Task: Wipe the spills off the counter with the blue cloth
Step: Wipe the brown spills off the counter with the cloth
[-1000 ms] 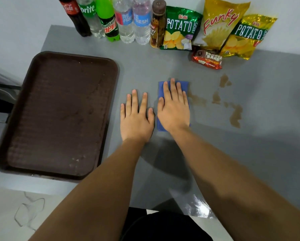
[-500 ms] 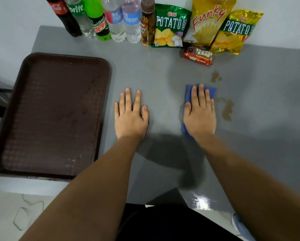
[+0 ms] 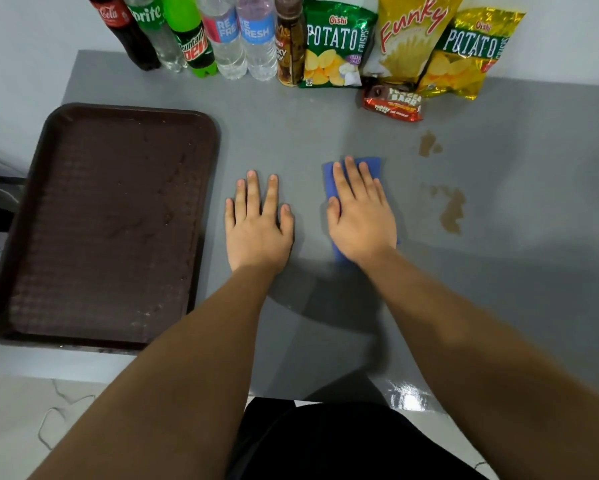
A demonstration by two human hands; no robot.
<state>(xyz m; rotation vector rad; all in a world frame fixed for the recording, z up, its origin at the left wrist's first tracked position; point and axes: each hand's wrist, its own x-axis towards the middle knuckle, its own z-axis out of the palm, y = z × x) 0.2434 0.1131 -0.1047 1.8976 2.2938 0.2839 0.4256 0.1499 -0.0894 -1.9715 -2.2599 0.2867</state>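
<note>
Since half a second ago, the blue cloth (image 3: 353, 171) has been drawn back leftward from the brown spills (image 3: 452, 211) and now lies well apart from them, just right of the left hand (image 3: 258, 226). It is pressed flat on the grey desk (image 3: 516, 289) under the right hand (image 3: 360, 220), whose grip is wide, fingers spread over the cloth, nothing clenched. The left hand is laid palm down and open on the bare desk, holding nothing. A smaller spill (image 3: 428, 143) is seen near the chocolate bar pack (image 3: 393, 103). A brown tray (image 3: 100, 223) is set at the left.
</note>
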